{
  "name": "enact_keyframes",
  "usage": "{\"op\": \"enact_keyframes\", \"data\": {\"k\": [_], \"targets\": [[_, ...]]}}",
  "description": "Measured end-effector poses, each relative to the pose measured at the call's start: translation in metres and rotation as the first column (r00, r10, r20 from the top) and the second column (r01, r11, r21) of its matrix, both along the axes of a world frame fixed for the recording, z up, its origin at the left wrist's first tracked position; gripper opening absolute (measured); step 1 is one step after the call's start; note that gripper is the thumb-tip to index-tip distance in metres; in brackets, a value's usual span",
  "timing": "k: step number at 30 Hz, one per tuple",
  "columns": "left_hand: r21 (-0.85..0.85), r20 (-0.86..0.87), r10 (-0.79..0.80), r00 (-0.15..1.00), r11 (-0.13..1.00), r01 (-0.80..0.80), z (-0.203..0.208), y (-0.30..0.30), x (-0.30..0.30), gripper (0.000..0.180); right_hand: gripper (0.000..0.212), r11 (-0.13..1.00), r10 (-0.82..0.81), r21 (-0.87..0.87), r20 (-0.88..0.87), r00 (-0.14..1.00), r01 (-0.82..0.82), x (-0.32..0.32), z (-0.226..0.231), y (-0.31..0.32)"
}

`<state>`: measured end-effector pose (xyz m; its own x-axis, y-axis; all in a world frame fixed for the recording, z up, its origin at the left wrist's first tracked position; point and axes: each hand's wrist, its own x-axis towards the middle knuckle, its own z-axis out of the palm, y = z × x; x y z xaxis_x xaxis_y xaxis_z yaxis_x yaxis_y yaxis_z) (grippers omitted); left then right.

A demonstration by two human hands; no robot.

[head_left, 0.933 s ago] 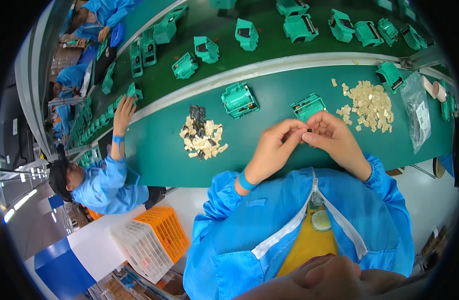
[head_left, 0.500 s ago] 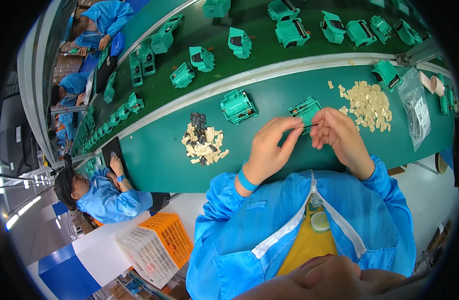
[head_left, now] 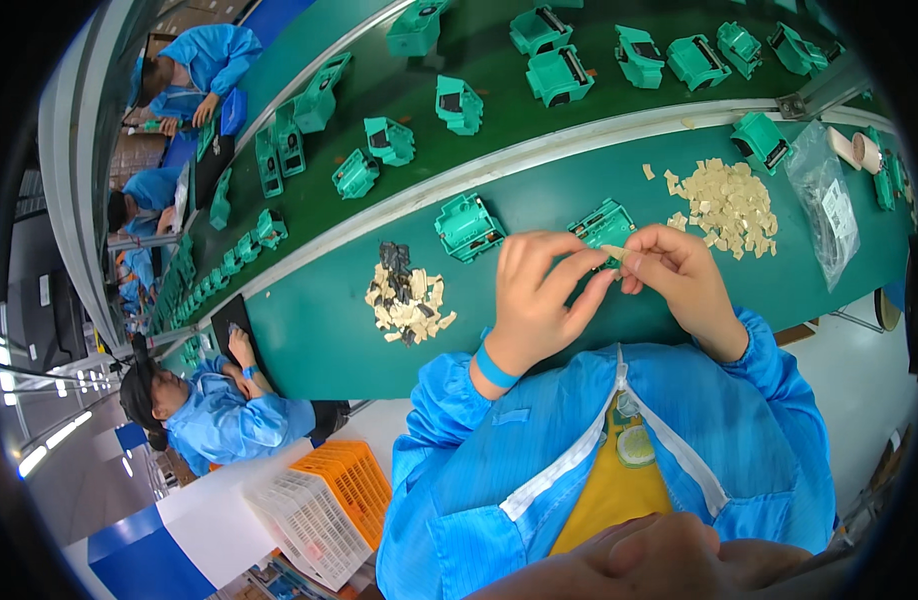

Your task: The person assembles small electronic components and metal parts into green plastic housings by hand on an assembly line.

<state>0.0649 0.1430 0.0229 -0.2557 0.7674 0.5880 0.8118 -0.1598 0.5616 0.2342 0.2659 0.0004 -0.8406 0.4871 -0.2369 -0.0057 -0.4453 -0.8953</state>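
Before my chest, my left hand and my right hand meet with thumbs and fingertips pinched together. Between them is a small cream-coloured piece, flat and thin; both hands appear to grip it. Directly behind my fingers lies a green plastic housing, partly hidden by them. A second green housing stands to its left on the bench. Left of my left hand is a heap of curled cream scraps and dark bits. Beyond my right hand spreads a pile of small cream squares.
Another green housing and a clear plastic bag lie at the right, near a tape roll. Behind a metal rail, a belt carries several housings. A co-worker sits at the left, near stacked crates.
A thin dark edge showed between my fingertips before; now a cream face shows there. My fingers have shifted slightly, and the whole view has turned a little.
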Motion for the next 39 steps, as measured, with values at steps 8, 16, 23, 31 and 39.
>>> {"op": "enact_keyframes", "data": {"k": [8,16,23,31,39], "targets": [[-0.094,-0.186,-0.146,0.972,0.987,0.13,0.004,0.033,0.009,0.02,0.007,0.835,-0.201,0.514,-0.054,0.978,0.2,0.011,0.005,-0.001],[-0.181,-0.05,-0.303,0.952,0.94,0.29,-0.005,0.088,0.019,0.013,0.005,0.795,-0.318,0.554,0.034,0.947,0.247,0.047,-0.005,0.028],[-0.375,-0.045,-0.313,0.949,0.885,0.275,-0.049,0.141,0.04,0.011,0.017,0.832,-0.434,0.441,0.141,0.89,0.336,0.081,-0.022,0.06],[-0.276,0.182,-0.437,0.881,0.837,0.472,-0.034,0.128,0.035,0.018,0.017,0.817,-0.413,0.511,0.195,0.89,0.267,0.073,-0.012,0.056],[-0.348,0.672,-0.194,0.714,0.769,0.536,-0.024,0.103,0.03,0.019,0.011,0.495,-0.354,0.849,0.004,0.935,0.184,0.054,0.001,0.058]]}}
